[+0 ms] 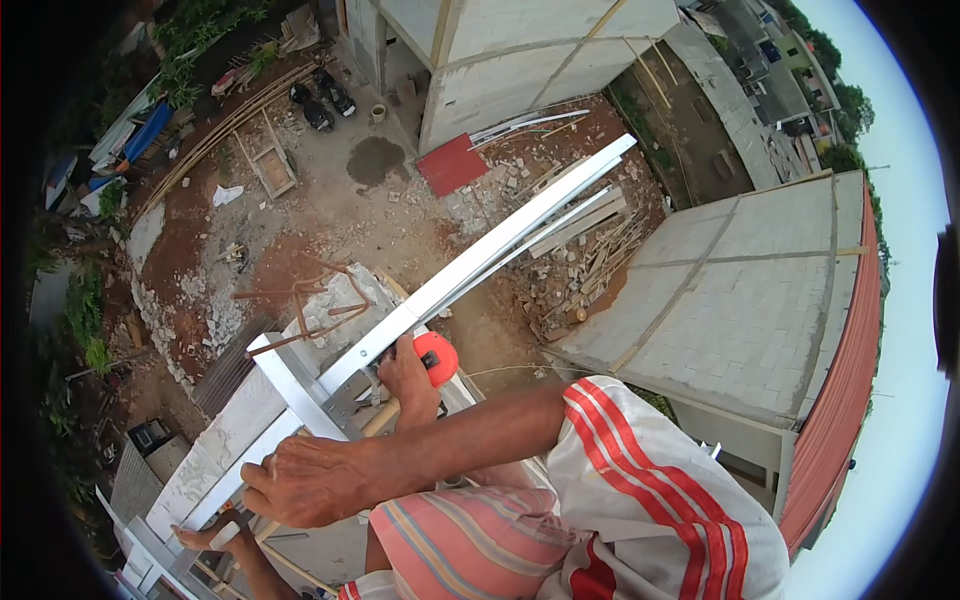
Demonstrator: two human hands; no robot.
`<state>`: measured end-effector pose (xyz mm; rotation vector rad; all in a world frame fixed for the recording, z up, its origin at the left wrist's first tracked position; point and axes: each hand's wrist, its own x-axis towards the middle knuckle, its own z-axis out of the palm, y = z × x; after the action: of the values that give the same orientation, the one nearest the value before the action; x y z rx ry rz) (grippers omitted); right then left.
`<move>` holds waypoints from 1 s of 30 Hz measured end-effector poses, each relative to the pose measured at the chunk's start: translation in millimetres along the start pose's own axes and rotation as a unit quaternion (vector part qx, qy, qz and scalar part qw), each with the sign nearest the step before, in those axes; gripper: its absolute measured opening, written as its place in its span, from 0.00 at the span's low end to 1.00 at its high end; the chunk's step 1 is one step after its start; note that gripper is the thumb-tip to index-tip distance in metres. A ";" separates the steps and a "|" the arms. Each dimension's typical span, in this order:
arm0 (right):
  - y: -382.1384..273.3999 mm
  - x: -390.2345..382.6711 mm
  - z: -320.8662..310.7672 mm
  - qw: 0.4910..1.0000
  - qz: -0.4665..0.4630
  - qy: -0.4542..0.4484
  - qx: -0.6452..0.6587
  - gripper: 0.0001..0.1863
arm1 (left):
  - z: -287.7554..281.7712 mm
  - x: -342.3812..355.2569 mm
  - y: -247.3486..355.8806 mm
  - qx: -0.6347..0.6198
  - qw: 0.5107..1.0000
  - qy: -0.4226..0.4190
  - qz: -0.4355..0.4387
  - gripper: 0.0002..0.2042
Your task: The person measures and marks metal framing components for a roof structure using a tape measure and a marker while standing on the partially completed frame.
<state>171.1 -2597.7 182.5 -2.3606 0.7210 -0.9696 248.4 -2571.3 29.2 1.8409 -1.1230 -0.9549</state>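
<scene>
My right hand (312, 482) reaches across from the right, knuckles up and fingers curled, over a long pale metal channel (247, 458). Whatever its fingers hold, if anything, is hidden. Lower left, my left hand (215, 537) grips the edge of the channel's lower end; something white shows at its thumb. A short metal crosspiece (292, 385) meets the channel near my right hand. From that joint a long white metal beam (500, 240) slants up to the right. Beside the joint is a round orange-red thing (437, 358) with a dark middle, against a bare foot or hand (405, 375); I cannot tell which.
Far below lies a dirt yard with rubble (225, 300), bent rusty rods (325, 305), a red sheet (452, 165), parked motorbikes (322, 98) and a plank pile (590, 250). Grey block walls (720, 290) stand to the right. My perch is high, along a wall top.
</scene>
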 end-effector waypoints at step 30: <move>250.2 -438.9 -236.8 0.506 0.620 0.596 0.068 0.07 | 121.0 -42.0 35.1 -0.159 0.934 -0.088 -0.308 0.14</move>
<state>-342.6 -2563.0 -32.5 -0.1229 2.1549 -1.5343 116.2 -2570.7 16.8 1.8835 -0.4278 -1.5812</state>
